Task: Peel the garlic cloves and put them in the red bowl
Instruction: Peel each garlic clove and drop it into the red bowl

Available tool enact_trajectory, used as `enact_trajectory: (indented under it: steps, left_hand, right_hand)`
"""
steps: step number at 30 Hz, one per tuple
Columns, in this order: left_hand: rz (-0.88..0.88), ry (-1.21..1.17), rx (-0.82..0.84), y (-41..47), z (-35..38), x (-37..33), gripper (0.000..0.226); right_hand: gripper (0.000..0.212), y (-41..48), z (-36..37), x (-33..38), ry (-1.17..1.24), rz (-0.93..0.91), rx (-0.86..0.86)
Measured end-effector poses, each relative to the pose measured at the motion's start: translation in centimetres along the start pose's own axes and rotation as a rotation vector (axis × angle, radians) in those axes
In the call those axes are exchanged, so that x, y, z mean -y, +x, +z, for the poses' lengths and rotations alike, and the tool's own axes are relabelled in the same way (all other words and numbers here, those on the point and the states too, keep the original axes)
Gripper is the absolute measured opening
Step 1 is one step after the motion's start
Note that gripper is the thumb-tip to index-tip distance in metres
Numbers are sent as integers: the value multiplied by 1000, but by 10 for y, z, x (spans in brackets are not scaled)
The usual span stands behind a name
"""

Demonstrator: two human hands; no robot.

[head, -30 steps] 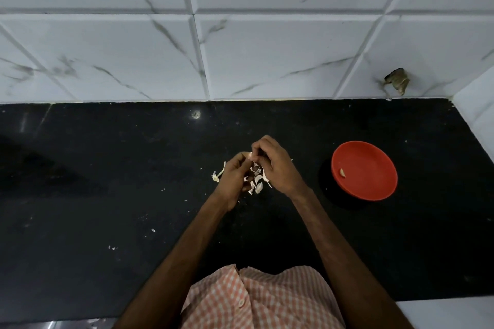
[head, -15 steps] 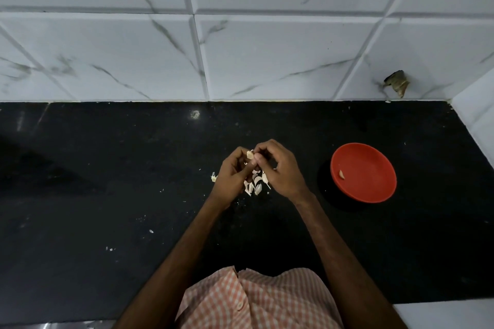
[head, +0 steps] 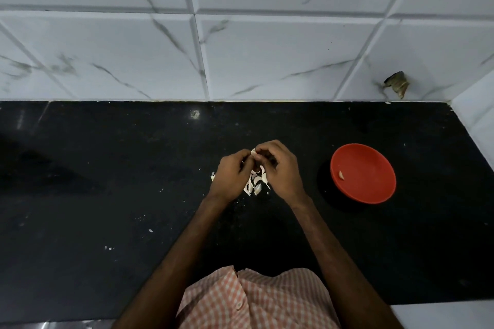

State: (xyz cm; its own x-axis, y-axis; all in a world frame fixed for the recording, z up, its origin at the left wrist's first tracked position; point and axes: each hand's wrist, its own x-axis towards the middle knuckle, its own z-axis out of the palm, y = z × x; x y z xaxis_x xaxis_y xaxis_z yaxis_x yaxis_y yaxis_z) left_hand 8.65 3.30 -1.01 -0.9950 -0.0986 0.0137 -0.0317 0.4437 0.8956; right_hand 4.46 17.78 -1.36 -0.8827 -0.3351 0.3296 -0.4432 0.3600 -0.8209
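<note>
The left hand (head: 230, 176) and right hand (head: 280, 171) pinch one garlic clove (head: 253, 152) between curled fingers above the peel scraps (head: 255, 181), the red bowl (head: 369, 168) at three o'clock; slick, it may squirt loose into those scraps.

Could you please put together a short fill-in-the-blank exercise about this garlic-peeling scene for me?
1. The red bowl contains exactly ____ peeled clove.
2. The red bowl stands on the person's ____ side.
3. ____ hands, the left hand and the right hand, pinch the held clove above the peels.
4. The countertop is ____ in colour.
Missing words: one; right; both; black.
</note>
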Motion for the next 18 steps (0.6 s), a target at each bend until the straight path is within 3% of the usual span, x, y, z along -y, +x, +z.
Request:
enact_trajectory:
  steps: [8, 18]
  left_hand:
    - [16, 274, -18, 3, 0, -4, 28]
    - [-6, 243, 113, 11, -9, -5, 30]
  right_hand:
    - [4, 4, -4, 0, 63, 57, -20]
    - [6, 4, -7, -9, 5, 40, 46]
